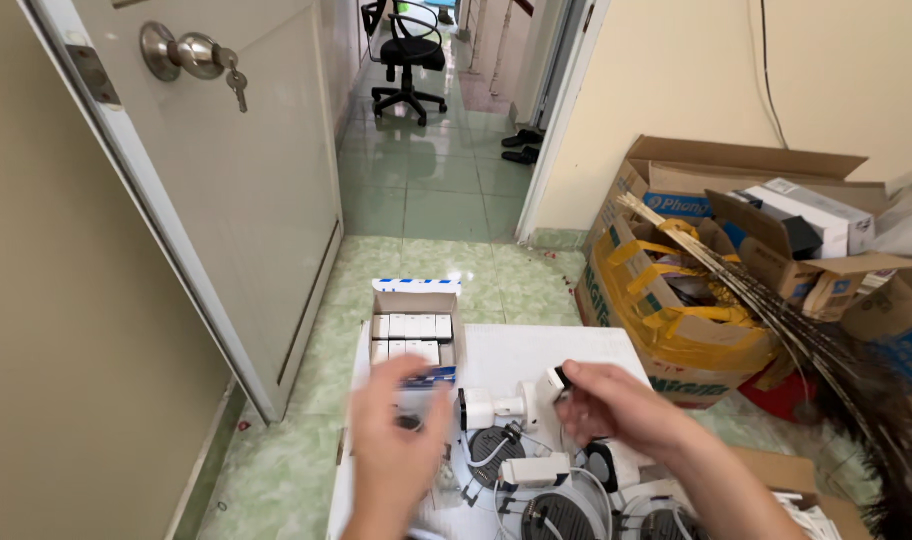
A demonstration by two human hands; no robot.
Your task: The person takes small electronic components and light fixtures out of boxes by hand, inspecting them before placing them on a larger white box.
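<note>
Setting: a white worktop (536, 350) set low on a green tiled floor (426, 190), beside an open door (226, 180).
Left hand (396, 440): blurred in motion above the worktop, just below a small open cardboard box (416, 305) packed with 2 rows of white modules (411, 327); a small blue-and-white item (428, 377) shows at its fingers, though whether they grip it cannot be told.
Right hand (616, 410): fingers pinched narrow on the rear end of a white camera unit (516, 402), which lies just above the worktop's middle.
Nearby: coiled cables and a white adapter (536, 470) lie in front of the hands; a large carton of clutter (696, 300) stands at right.
Step in hand: seemingly sorting or assembling the camera parts.
Next move: likely calls for steadying the camera while the left hand brings its piece in.
</note>
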